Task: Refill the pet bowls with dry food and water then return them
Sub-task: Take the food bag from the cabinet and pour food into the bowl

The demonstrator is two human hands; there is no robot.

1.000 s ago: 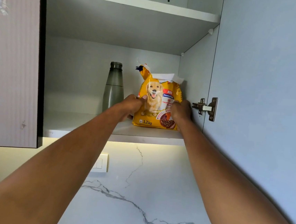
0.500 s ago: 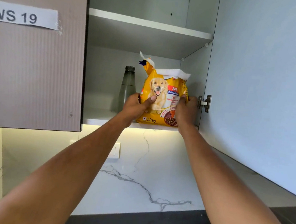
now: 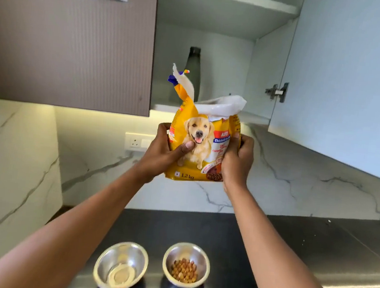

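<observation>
I hold a yellow dog food bag [image 3: 202, 140] with a dog picture upright in the air, its top torn open. My left hand [image 3: 162, 152] grips its left side and my right hand [image 3: 237, 159] grips its right side. Below on the dark counter stand two steel bowls. The left bowl [image 3: 121, 266] holds no food; whether it holds water I cannot tell. The right bowl [image 3: 186, 265] holds some brown kibble. The bag hangs in front of the open wall cabinet, well above the bowls.
A grey bottle [image 3: 193, 74] stands on the cabinet's lower shelf [image 3: 254, 117]. The open cabinet door [image 3: 343, 84] hangs at the right. The closed door [image 3: 73, 46] at the left bears a "WS 19" label. A wall socket [image 3: 137, 141] sits on the marble backsplash.
Both hands lifted the bag off the cabinet shelf and brought it down and toward me. The view tilted down, so the counter and both bowls came into sight.
</observation>
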